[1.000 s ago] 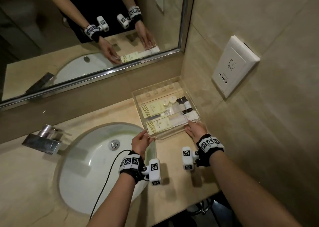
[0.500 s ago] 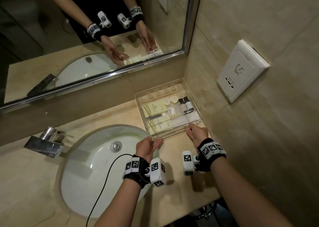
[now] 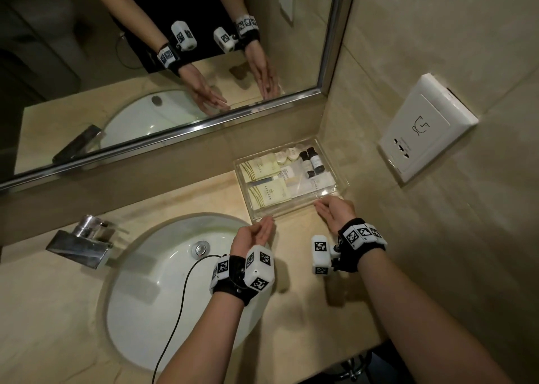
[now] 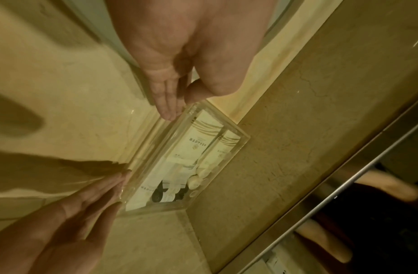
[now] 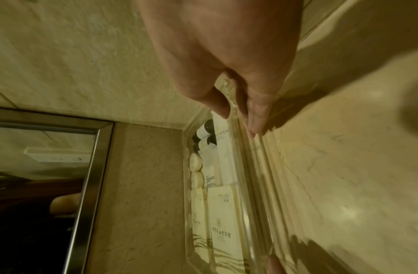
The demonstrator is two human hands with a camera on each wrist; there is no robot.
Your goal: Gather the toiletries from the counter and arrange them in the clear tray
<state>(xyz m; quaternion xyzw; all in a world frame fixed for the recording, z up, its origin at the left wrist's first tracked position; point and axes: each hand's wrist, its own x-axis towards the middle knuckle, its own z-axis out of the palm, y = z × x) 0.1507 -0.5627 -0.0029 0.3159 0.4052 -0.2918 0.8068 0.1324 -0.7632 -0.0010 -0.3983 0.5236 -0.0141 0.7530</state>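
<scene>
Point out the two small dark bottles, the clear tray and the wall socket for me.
Dark bottles (image 3: 311, 161): head view, on the label of the right-hand bottle.
Clear tray (image 3: 294, 212): head view, on its near wall between the hands.
Wall socket (image 3: 420, 129): head view, on the middle of its white faceplate.

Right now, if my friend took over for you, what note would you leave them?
Left hand: open, fingers straight, at the near left corner of the clear tray.
Right hand: open, fingertips against the tray's near wall.
The tray sits in the counter's back corner. In it: cream packets, two dark bottles, round soaps.
Done: no toiletries show loose on the counter.
Left: perhaps square the tray.
</scene>
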